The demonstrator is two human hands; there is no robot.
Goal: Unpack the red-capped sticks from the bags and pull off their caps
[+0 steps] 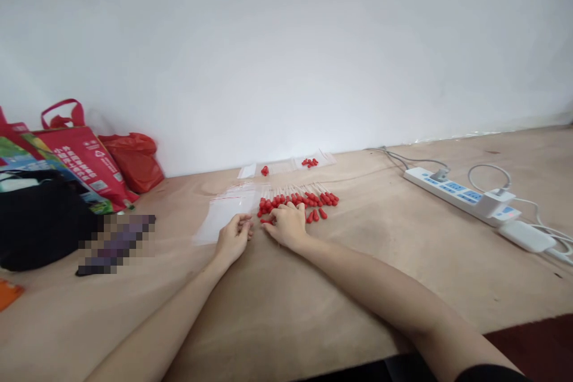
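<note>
Person's two bare hands at a wooden table (pixel 250 322), with the row of sticks as reference. Nearest, far to the right of the row, a dark sleeve (pixel 487 373) covers part of the right arm. Well to the left of the row and nearer than it lie an orange item (pixel 9 294), cut by the view's edge, and a dark flat item (pixel 116 245), pixelated. Just before the row's left end is the left hand (pixel 233 236), fingers curled and thumb close to them; whether it pinches anything cannot be told. The right hand (pixel 289 224) lies over the near left part of the row, fingers and thumb apart above the red ends; any grip beneath is hidden. The sticks (pixel 313 198) lie side by side, red ends nearer, pale shafts pointing away; a few red ends sit just before the row. Left of the row are clear bags (pixel 219 221), overlapping, and, farther left, a black bag (pixel 45 221). Well to its right lie an adapter (pixel 526 237) and a power strip (pixel 456 191) with plugs and cables. Beyond the row, small bags (pixel 329 158) bear two red clusters (pixel 310 162). Far left stand a shopping bag (pixel 85 161) and a red plastic bag (pixel 138 161); behind all rises a pale wall (pixel 313 71).
</note>
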